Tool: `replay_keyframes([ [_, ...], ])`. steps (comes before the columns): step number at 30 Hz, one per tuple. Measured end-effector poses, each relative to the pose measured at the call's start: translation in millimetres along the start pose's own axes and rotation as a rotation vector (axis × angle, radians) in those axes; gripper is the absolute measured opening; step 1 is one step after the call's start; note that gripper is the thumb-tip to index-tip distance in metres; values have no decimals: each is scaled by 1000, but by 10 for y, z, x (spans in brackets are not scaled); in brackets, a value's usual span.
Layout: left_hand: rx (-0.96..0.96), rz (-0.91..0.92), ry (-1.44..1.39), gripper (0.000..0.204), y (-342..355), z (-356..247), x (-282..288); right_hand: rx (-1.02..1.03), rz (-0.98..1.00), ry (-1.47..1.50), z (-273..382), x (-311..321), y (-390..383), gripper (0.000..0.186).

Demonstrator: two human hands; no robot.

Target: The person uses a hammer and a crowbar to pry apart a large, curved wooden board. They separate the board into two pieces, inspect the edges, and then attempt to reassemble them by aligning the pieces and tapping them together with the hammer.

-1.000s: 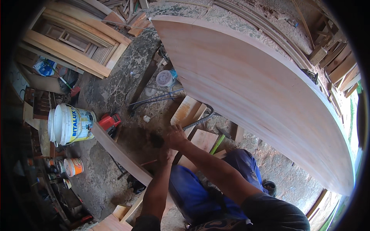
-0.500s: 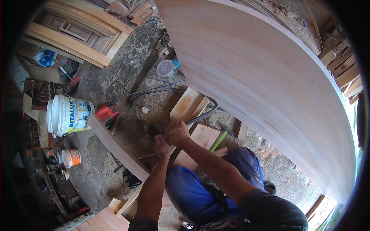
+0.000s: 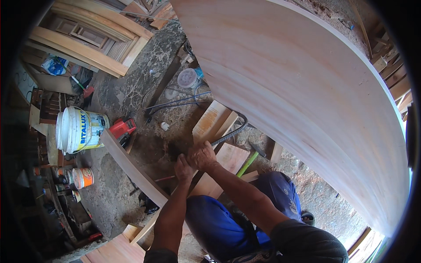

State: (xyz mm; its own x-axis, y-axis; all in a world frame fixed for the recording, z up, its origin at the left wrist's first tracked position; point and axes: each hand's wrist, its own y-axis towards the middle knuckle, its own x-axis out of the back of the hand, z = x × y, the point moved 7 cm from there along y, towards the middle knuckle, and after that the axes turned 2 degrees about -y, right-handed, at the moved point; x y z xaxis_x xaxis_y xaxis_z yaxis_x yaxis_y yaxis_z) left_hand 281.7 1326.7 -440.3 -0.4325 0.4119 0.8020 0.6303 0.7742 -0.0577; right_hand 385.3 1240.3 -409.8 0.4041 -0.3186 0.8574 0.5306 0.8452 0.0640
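My right hand (image 3: 202,156) is closed round a dark crowbar (image 3: 230,134), whose hooked end bends back toward a wooden block. Just to its lower left, my left hand (image 3: 183,169) is closed too, in line with the bar; the bar's lower end is hidden in the fingers. Under the hook and beside my right hand lies the wooden block (image 3: 207,122), yellowish on its face. A pale board (image 3: 228,158) lies close to my right forearm. On it rests a hammer (image 3: 250,162) with a green handle and a dark head.
A large curved wooden panel (image 3: 298,83) takes up the right side. To the left stand white buckets (image 3: 90,131), a red power tool (image 3: 122,128) and an orange-and-white can (image 3: 83,178). A narrow curved board (image 3: 131,168) slants beside my left arm. Cables (image 3: 175,104) cross the floor ahead.
The view has shifted slightly. Both hands stay closed in nearly the same place, and the crowbar's hook remains by the wooden block.
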Motion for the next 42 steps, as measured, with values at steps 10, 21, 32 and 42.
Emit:
replay_keyframes([
  [10,184,45,-130,51,138,342,-40,42,-65,29,32,104,34,18],
  [21,-307,239,402,50,164,281,-287,-19,12,118,-91,1,-42,16],
  [32,225,202,-16,79,170,204,-172,-32,-48,185,-109,-77,-128,11],
  [42,259,169,12,82,152,310,-124,-20,-1,231,-37,75,-175,13],
])
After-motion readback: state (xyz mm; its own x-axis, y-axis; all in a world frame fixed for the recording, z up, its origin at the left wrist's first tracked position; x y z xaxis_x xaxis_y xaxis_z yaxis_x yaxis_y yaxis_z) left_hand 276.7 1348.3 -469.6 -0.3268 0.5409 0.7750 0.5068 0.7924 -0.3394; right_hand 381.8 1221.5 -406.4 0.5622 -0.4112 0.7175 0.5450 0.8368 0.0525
